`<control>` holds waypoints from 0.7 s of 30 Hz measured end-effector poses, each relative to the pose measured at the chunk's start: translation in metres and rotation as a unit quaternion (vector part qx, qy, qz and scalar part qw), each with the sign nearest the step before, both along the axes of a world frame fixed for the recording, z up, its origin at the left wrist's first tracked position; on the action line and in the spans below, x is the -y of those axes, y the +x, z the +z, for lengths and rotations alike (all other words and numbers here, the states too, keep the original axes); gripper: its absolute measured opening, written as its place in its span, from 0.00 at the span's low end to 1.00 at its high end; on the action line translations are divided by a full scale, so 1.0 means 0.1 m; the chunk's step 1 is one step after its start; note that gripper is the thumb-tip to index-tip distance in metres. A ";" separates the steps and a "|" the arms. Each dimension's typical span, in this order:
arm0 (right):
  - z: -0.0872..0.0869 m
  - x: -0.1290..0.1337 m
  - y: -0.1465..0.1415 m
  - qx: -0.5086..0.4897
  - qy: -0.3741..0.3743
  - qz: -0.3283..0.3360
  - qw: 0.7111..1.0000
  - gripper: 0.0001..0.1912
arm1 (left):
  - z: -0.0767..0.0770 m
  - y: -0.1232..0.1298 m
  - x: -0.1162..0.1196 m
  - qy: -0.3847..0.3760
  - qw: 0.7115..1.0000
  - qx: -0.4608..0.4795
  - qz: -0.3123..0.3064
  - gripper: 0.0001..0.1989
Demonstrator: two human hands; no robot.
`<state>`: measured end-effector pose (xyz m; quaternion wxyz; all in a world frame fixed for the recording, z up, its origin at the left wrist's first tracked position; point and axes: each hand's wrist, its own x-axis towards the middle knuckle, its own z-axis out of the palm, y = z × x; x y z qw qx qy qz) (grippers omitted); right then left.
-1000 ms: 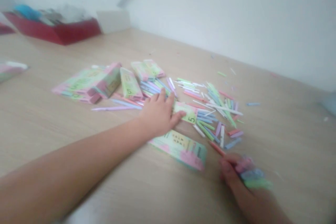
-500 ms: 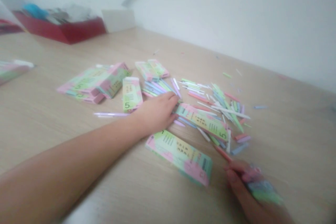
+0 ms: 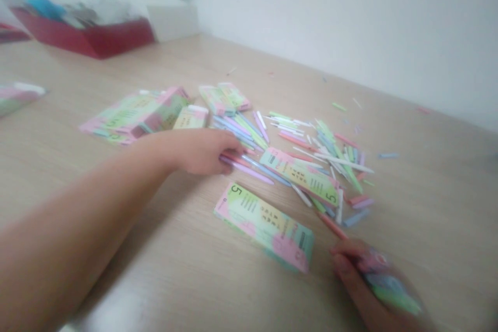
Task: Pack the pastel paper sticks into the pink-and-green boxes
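Note:
My left hand [image 3: 206, 151] reaches over the left side of the pen pile, its fingers and thumb curled around the ends of several pens [image 3: 249, 170], purple and coral. My right hand [image 3: 361, 275] is closed at the lower right. A coral pen [image 3: 330, 224] sticks out from its fingertips toward the pile. In that palm lies a blurred bundle [image 3: 392, 288] of pink, blue and green, perhaps in clear wrap. Between the hands lies a pastel box [image 3: 264, 225] marked 5. Another such box [image 3: 299, 175] rests on the pens.
Loose pastel pens and caps [image 3: 338, 150] are scattered at the right. More pastel boxes [image 3: 136, 114] are stacked behind my left forearm, and two boxes [image 3: 224, 97] lie behind the pens. A red open box [image 3: 97, 39] with blurred contents stands at the back left near the wall.
My left hand has moved left, off the end of the box on the pens, to the pens beside it. My right hand has hardly moved.

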<state>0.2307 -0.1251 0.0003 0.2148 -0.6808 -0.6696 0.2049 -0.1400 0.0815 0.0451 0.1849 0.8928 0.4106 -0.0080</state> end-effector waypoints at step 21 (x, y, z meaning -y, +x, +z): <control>-0.06 0.01 0.04 0.022 0.024 0.041 0.999 0.17 | -0.39 0.56 0.17 0.119 0.985 0.115 -0.051 0.16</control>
